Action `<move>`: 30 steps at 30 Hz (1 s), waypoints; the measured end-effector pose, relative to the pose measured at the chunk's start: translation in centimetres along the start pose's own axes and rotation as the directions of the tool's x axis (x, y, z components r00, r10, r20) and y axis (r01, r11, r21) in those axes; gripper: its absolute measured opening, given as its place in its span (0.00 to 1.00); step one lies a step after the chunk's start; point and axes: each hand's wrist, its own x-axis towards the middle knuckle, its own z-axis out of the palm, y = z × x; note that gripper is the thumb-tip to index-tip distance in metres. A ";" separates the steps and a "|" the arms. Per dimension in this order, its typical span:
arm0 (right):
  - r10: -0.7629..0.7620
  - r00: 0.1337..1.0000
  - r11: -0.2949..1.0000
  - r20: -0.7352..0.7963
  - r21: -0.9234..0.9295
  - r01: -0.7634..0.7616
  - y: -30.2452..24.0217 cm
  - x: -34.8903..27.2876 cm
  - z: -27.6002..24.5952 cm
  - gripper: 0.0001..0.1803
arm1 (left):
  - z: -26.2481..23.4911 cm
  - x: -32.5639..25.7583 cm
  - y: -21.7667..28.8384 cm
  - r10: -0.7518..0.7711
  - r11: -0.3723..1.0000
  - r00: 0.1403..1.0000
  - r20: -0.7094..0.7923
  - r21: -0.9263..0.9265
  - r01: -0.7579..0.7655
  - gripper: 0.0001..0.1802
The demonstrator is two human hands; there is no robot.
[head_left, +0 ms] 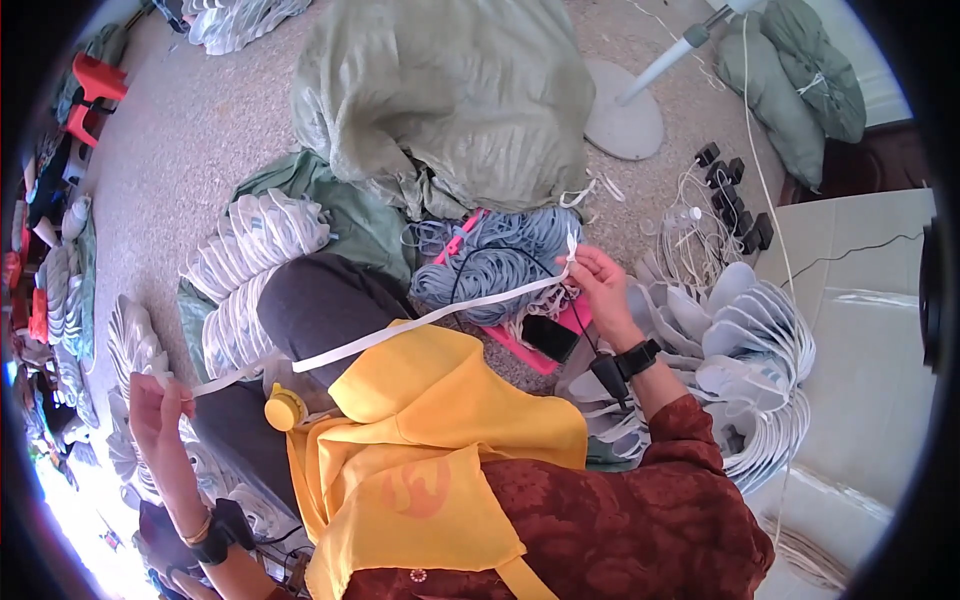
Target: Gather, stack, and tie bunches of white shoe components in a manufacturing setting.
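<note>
1. A big green sack (450,90) sat on the grey floor (190,130), far from both hands.
2. Piles of white shoe soles (255,245) lay to the left, and more white soles (750,350) lay to the right, near the right arm.
3. A yellow cloth (430,440) lay over the person's lap, under the strap.
4. A heap of blue straps (500,265) rested on a pink tray (520,350), just past the right hand.
5. A small black phone (550,337) lay on the tray, close to the right wrist.
6. A long white strap (400,328) was pulled tight between the two hands. Its long line ran from low on the left up to high on the right, across the knee.
7. The left hand (155,405) was closed on the low end of the strap, out to the left side.
8. The right hand (600,280) pinched the high end of the strap with its fingertips (577,262). This hand was the one nearer to the blue straps, which lay just to its left.
</note>
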 end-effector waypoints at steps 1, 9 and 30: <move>0.022 0.999 1.000 -0.039 0.004 -0.022 -0.3 0.1 -0.1 0.14 | 0.7 0.1 0.5 -0.005 1.000 1.000 0.008 0.001 0.005 0.07; -0.111 0.975 0.993 -0.195 -0.055 0.102 -1.9 2.1 -3.5 0.13 | 4.5 1.2 2.8 0.006 0.999 0.991 0.131 -0.049 0.000 0.07; -0.534 0.830 0.841 -0.162 0.000 0.542 -15.7 -0.3 3.5 0.06 | 14.7 2.7 6.1 0.106 0.994 0.852 0.513 -0.036 -0.102 0.07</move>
